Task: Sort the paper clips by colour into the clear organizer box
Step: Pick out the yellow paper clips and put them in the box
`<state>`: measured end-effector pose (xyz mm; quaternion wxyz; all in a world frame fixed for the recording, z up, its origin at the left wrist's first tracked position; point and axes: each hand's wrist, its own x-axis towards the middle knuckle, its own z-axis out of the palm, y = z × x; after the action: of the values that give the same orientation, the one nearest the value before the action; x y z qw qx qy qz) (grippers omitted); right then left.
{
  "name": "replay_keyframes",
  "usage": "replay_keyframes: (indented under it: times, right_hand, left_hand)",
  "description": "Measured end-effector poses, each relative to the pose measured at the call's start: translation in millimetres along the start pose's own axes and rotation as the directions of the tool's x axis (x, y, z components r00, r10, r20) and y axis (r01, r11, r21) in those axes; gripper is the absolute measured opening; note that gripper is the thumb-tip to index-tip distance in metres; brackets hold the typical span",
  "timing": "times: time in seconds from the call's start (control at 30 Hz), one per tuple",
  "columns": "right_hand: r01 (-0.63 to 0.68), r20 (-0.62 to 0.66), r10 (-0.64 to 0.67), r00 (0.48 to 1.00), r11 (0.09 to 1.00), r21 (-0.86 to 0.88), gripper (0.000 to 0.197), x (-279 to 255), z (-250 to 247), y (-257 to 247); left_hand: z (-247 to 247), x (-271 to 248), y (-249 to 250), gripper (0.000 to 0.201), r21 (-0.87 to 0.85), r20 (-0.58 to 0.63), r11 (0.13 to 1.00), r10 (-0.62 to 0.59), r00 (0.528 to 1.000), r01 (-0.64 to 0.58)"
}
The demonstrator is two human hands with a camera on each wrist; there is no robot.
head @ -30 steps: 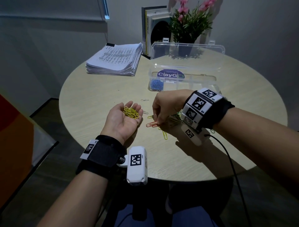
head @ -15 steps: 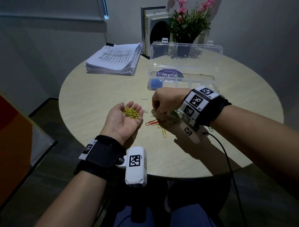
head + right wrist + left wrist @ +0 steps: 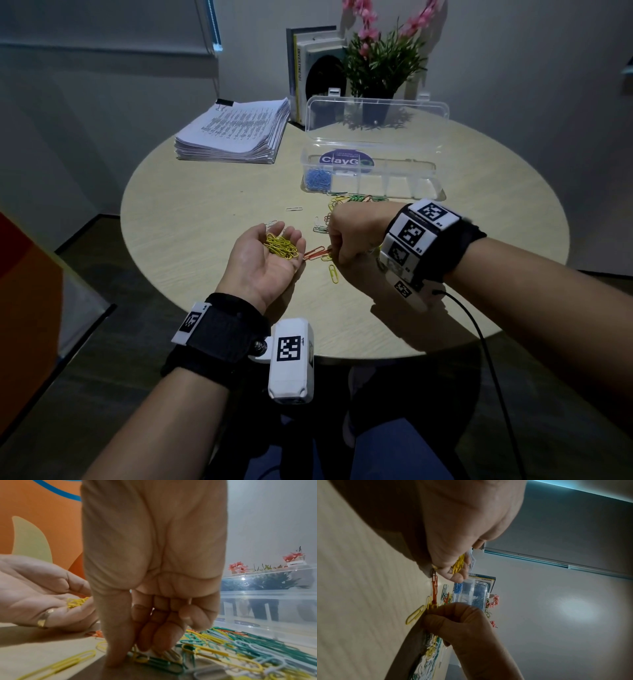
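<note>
Left hand [image 3: 265, 257] cups yellow clips [image 3: 281, 245], fingers relaxed; right hand [image 3: 352, 236] fingers pinch into table-edge pile [image 3: 240, 650].

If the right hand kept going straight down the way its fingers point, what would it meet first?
Probably the mixed pile of paper clips on the table: the right hand points down with its fingertips already at the clips; actual contact is unclear.

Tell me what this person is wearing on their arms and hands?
Both forearms are bare. Each wrist has a black strap with white, black-patterned marker tags and a small white camera box. A thin black cable trails from the right wrist. The left hand wears a gold ring.
</note>
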<state>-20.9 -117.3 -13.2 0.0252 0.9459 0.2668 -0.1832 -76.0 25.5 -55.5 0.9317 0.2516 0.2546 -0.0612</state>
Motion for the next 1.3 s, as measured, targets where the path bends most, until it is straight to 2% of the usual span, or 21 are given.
replay_keyframes:
  times: [0.17, 0.27, 0.37, 0.5, 0.63, 0.73, 0.8, 0.93, 1.0, 1.17, 1.3]
  right_hand:
    - [-0.013, -0.005, 0.013, 1.0, 1.0, -0.023, 0.013, -1.1, 2.7, 1.5]
    - [-0.019, -0.071, 0.023, 0.997, 0.999, 0.047, 0.014, -2.0, -3.4, 3.3]
    - [0.073, -0.181, -0.04, 0.983, 0.981, 0.182, 0.006, -4.2, -17.5, -2.6]
    - [0.189, -0.254, -0.101, 0.962, 0.917, 0.351, 0.004, -1.6, -25.4, -19.3]
    - [0.192, -0.217, -0.113, 0.969, 0.903, 0.385, 0.024, 1.5, -24.9, -24.4]
    - [0.135, -0.207, -0.067, 0.976, 0.933, 0.333, 0.014, -0.7, -23.6, -15.2]
    - [0.114, -0.137, -0.081, 0.987, 0.96, 0.255, 0.011, -4.6, -19.3, -11.6]
    - [0.146, 0.044, -0.151, 0.988, 0.984, 0.104, 0.018, -12.1, -5.7, -11.0]
    - [0.167, 0.075, -0.171, 0.982, 0.984, 0.06, 0.02, -12.3, -0.4, -9.4]
    - [0.144, 0.059, -0.139, 0.989, 0.986, -0.088, 0.018, -8.6, 4.7, -0.8]
    - [0.036, -0.088, -0.04, 0.995, 0.999, -0.037, 0.017, -10.1, -13.0, 18.5]
  left_hand:
    - [-2.6, 0.5, -2.5, 0.033, 0.021, -0.003, 1.0, 0.003, 1.0, -0.003]
    - [-1.9, 1.2, -2.3, 0.033, 0.037, -0.002, 0.999, 0.01, 1.0, -0.01]
    - [0.0, 0.3, -4.2, 0.037, 0.052, 0.008, 0.999, 0.01, 1.0, -0.01]
    - [1.2, 1.5, -8.6, 0.043, 0.029, 0.08, 1.0, -0.002, 0.997, -0.001]
    - [-1.4, 2.8, -8.2, 0.044, -0.019, 0.104, 1.0, -0.011, 0.995, 0.013]
    - [-3.7, 1.8, -5.8, 0.035, -0.006, 0.05, 1.0, 0.0, 0.999, 0.001]
    - [-4.3, 1.3, -4.5, 0.029, 0.017, 0.031, 1.0, 0.005, 1.0, -0.006]
    - [-1.1, 0.9, -3.8, 0.024, 0.019, 0.003, 1.0, -0.001, 1.0, 0.001]
    - [-0.3, 1.7, -4.4, 0.024, 0.021, -0.01, 1.0, -0.009, 1.0, 0.009]
    - [3.0, 3.2, -3.7, 0.024, 0.036, -0.016, 0.999, -0.02, 1.0, 0.02]
    - [4.9, 5.7, -1.6, 0.022, 0.027, -0.024, 1.0, 0.002, 1.0, -0.001]
